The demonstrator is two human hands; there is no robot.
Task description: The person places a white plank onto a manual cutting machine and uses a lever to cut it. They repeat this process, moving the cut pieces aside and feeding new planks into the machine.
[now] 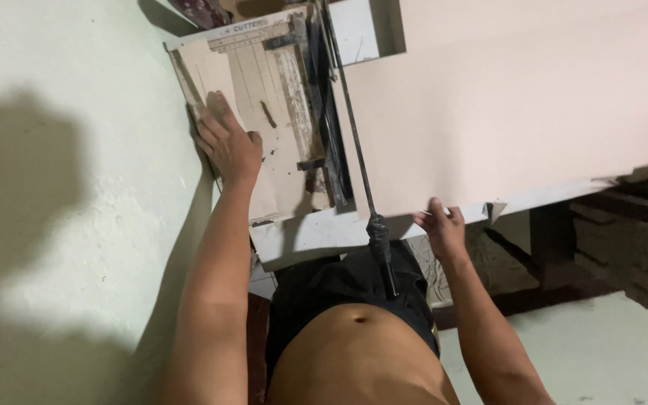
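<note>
A worn paper cutter board (264, 97) lies on a white table (316, 236) against the wall. My left hand (225, 141) rests flat on the board's left part, fingers together. The cutter's long blade arm (354, 142) runs down toward me and ends in a black taped handle (381, 247). A large beige cardboard sheet (504, 97) lies to the right of the blade. My right hand (440, 229) pinches the sheet's near edge with fingers on top.
A pale plastered wall (69, 187) fills the left side. Dark wooden frames or shelving (624, 232) stand under and right of the table. A light floor (594, 352) shows at the lower right. My torso and dark shorts are right at the table's edge.
</note>
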